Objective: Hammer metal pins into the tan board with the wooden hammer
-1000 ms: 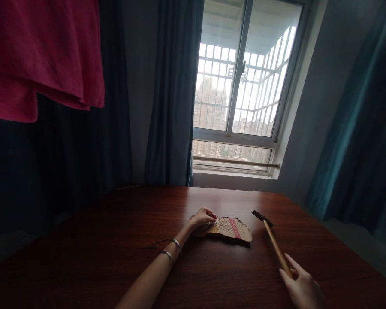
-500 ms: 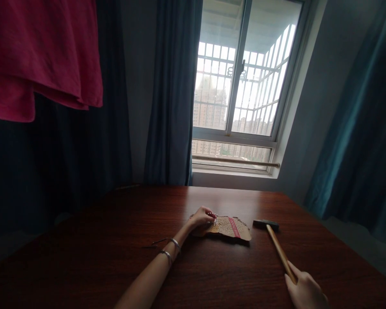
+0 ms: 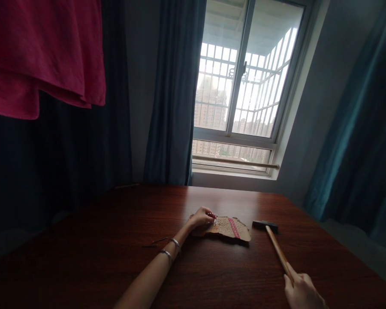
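A flat tan piece like cardboard [image 3: 223, 227], dotted with many small dark marks and crossed by a pink strip [image 3: 234, 228], lies on the table. Over its left part my left hand [image 3: 202, 217] is closed, fingertips pinched together by the surface. What they hold is too small to make out; small pale and reddish specks show there. My right hand [image 3: 304, 292] is wrapped round the lower end of the wooden handle of a hammer [image 3: 278, 249]. The dark hammer head [image 3: 265, 225] is right of the cardboard piece, apart from it, low over or on the table; I cannot tell which.
Thin dark sticks or nails [image 3: 156, 242] lie on the brown wooden table [image 3: 116, 266], left of my left forearm. Beyond the far edge are a barred window [image 3: 234, 94] and blue curtains [image 3: 173, 94]. Pink cloth [image 3: 45, 56] hangs at upper left.
The hammer has shifted very slightly to the left with my right hand. My left hand and the cardboard piece stay put. The camera view has tilted a little.
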A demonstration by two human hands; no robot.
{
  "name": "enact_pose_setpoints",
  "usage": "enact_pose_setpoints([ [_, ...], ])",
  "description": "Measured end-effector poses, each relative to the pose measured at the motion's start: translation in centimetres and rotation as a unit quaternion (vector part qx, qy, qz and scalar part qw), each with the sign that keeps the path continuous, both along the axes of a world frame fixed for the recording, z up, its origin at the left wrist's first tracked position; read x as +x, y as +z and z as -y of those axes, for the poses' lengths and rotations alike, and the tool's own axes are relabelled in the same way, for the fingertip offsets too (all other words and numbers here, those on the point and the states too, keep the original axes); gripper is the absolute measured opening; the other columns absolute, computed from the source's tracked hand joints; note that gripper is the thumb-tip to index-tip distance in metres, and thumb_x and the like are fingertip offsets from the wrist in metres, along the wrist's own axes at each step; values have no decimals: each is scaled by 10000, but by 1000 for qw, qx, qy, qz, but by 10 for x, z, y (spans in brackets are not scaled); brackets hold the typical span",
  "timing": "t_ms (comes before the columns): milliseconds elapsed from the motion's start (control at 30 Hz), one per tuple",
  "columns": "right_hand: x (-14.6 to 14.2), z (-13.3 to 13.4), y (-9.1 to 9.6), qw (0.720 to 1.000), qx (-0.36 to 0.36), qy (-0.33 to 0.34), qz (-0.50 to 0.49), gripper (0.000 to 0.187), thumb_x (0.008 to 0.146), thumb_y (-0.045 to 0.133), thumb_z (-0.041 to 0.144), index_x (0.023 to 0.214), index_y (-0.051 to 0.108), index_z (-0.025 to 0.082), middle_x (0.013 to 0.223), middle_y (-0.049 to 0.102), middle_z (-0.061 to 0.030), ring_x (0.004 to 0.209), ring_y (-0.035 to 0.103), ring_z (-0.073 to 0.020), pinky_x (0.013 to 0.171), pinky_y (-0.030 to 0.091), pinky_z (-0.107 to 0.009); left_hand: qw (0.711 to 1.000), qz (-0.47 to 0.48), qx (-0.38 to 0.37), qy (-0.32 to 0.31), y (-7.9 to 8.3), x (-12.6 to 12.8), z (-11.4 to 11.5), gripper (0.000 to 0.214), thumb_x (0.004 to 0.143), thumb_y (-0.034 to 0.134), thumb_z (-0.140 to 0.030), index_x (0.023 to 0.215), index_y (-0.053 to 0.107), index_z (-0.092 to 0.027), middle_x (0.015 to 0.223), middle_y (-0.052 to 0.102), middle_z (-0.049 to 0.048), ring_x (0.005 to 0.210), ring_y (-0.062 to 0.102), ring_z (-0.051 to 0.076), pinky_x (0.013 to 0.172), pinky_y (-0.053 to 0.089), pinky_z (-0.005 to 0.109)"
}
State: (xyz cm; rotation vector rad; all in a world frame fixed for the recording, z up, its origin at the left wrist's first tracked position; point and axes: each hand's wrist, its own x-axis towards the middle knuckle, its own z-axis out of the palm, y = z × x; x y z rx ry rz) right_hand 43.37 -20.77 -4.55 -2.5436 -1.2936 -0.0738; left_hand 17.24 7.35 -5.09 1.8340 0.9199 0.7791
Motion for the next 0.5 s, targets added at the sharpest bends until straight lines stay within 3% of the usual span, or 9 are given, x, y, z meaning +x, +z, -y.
enact_pose_setpoints([
  [300, 6, -4, -22, 998, 42, 29, 43, 422, 864, 281, 246, 1173, 555, 158, 886, 600, -127, 670, 630, -226, 617, 458, -331, 999, 28, -13, -14, 1, -2, 2, 275, 532, 645, -222, 759, 705, -78, 753, 689, 69, 706, 593, 167, 623, 414, 229],
  [500, 17, -4, -32, 989, 42, 65, 123, 384, 840, 358, 213, 1124, 604, 131, 879, 612, -138, 776, 598, -258, 763, 426, -364, 999, 27, -13, -21, 1, -3, 1, 280, 541, 651, -237, 766, 701, -78, 777, 691, 72, 736, 599, 175, 642, 424, 235],
])
